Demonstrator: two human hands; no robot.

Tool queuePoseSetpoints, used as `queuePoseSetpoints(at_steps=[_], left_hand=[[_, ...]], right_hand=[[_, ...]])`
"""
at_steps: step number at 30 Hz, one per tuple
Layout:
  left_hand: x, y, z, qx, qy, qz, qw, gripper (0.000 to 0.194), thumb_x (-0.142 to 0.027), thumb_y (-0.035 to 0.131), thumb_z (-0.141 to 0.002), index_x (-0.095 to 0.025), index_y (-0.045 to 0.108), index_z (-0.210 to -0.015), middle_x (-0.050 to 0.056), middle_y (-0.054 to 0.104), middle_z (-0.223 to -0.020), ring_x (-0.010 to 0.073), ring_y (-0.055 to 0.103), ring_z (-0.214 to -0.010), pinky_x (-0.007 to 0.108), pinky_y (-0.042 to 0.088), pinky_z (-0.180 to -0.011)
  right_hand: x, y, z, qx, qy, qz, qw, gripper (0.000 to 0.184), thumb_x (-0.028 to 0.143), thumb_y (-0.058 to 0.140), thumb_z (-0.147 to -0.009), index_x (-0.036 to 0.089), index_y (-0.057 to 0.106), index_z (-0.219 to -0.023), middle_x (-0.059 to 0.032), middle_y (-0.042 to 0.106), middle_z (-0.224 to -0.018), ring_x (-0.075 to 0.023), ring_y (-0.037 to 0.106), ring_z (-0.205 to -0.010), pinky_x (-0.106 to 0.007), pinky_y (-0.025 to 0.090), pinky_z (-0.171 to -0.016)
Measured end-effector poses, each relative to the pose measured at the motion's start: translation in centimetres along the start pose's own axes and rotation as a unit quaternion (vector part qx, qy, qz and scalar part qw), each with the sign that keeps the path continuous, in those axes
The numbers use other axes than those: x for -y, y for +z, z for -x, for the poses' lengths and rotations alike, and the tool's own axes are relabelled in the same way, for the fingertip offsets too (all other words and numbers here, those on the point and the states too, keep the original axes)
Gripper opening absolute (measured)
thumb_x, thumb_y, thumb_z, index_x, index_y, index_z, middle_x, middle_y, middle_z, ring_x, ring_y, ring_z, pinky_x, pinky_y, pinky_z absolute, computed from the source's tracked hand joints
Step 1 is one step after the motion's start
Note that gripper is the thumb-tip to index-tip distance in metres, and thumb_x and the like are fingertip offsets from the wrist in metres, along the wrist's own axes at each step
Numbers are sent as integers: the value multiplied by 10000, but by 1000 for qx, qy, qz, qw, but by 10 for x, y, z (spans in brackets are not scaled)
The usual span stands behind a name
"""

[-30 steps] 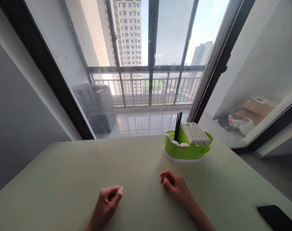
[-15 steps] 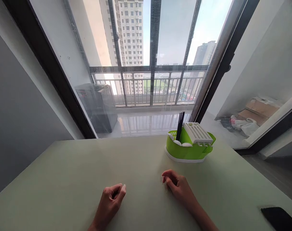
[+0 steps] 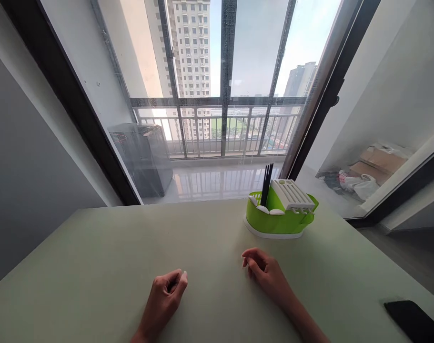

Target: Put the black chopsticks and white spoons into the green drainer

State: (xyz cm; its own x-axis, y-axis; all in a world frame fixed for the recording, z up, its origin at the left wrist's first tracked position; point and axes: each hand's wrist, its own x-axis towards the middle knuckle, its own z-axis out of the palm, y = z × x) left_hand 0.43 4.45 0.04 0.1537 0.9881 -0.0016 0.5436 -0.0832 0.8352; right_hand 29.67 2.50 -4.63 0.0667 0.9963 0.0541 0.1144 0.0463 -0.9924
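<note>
My left hand (image 3: 164, 296) rests on the pale table (image 3: 105, 257), curled into a loose fist with the thumb against the index finger. Nothing shows inside it. Farther right, my right hand (image 3: 265, 272) also lies on the tabletop, its fingers bent inward and closed on nothing visible. Just beyond that hand stands a green and white utensil holder (image 3: 274, 223), not touched by either hand. Black chopsticks (image 3: 267, 185) stand upright in its left part, and several white spoons (image 3: 277, 212) hang over its front rim. A white slotted top (image 3: 291, 194) covers its right part.
A black phone-like object (image 3: 415, 320) lies at the table's right front corner. Past the far edge are a glass sliding door with a dark frame (image 3: 306, 138), a grey appliance (image 3: 141, 159) on the balcony, and cardboard (image 3: 381, 162) with plastic bags.
The camera view shifts slightly right and back. Both hands keep nearly the same curled pose and place on the table; the utensil holder stays put.
</note>
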Motion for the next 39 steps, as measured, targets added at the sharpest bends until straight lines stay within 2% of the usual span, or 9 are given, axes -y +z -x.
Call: queuePoseSetpoints(at_steps=[6, 11, 14, 18, 20, 23, 27, 34, 39], left_hand=[[2, 0, 0, 5, -2, 1, 1000, 479, -523, 471, -893, -237, 172, -652, -48, 163, -650, 112, 170, -588, 281, 168, -543], [4, 0, -1, 5, 3, 0, 1000, 479, -526, 469, -893, -237, 176, -648, -48, 165, -648, 113, 174, -587, 281, 170, -542], [3, 1, -1, -1, 7, 0, 1000, 479, -518, 480, -887, -237, 176, -647, -47, 166, -646, 112, 174, -585, 285, 166, -541], [2, 1, -1, -3, 9, 3, 1000, 474, -504, 482, -897, -237, 176, -653, -46, 168, -647, 112, 173, -583, 286, 166, -542], [3, 2, -1, -3, 12, 1, 1000, 474, -504, 478, -901, -236, 177, -653, -46, 170, -649, 112, 175, -585, 287, 166, -544], [6, 3, -2, -3, 18, -2, 1000, 477, -512, 477, -901, -236, 177, -655, -44, 173, -653, 113, 177, -592, 286, 167, -548], [8, 3, -3, -2, 17, -1, 1000, 482, -526, 476, -899, -237, 177, -655, -45, 171, -654, 114, 174, -598, 286, 166, -550], [6, 3, -2, 4, 16, -4, 1000, 478, -525, 468, -908, -236, 176, -663, -45, 176, -660, 114, 182, -596, 283, 174, -555], [5, 4, -2, -2, 18, -8, 1000, 478, -527, 466, -903, -236, 178, -657, -46, 175, -654, 115, 182, -595, 285, 173, -556]], right_hand=[[-3, -3, -2, -34, -9, -35, 999, 360, 535, 578, -954, 189, 672, -985, -24, 667, -830, -144, 588, -617, -277, 467, -605], [-6, -6, -4, -89, -4, -78, 993, 382, 565, 590, -937, 194, 636, -1019, -16, 657, -816, -133, 551, -587, -255, 417, -527], [-8, -11, -5, -178, -25, -70, 981, 384, 531, 605, -924, 211, 584, -1135, -11, 660, -846, -152, 589, -656, -280, 482, -607], [-15, -22, -7, -326, -28, 8, 945, 485, 484, 639, -868, 218, 523, -1258, -85, 657, -1124, -201, 641, -849, -312, 523, -664], [-22, -31, -8, -369, -32, 47, 928, 558, 450, 639, -851, 217, 482, -1333, -111, 606, -1238, -214, 633, -898, -337, 541, -702], [-33, -46, -12, -415, -72, 101, 901, 665, 404, 642, -832, 220, 411, -1428, -143, 491, -1372, -250, 594, -1054, -395, 551, -826], [-42, -67, -15, -422, -123, 173, 881, 772, 390, 650, -816, 212, 347, -1503, -169, 365, -1448, -316, 477, -1266, -472, 520, -957], [-42, -88, -15, -380, -136, 242, 882, 781, 434, 571, -896, 201, 264, -1575, -202, 208, -1561, -371, 179, -1500, -580, 417, -1105], [-54, -92, -19, -367, -142, 253, 884, 759, 480, 562, -911, 178, 312, -1561, -220, 106, -1602, -395, 208, -1504, -614, 339, -1156]])
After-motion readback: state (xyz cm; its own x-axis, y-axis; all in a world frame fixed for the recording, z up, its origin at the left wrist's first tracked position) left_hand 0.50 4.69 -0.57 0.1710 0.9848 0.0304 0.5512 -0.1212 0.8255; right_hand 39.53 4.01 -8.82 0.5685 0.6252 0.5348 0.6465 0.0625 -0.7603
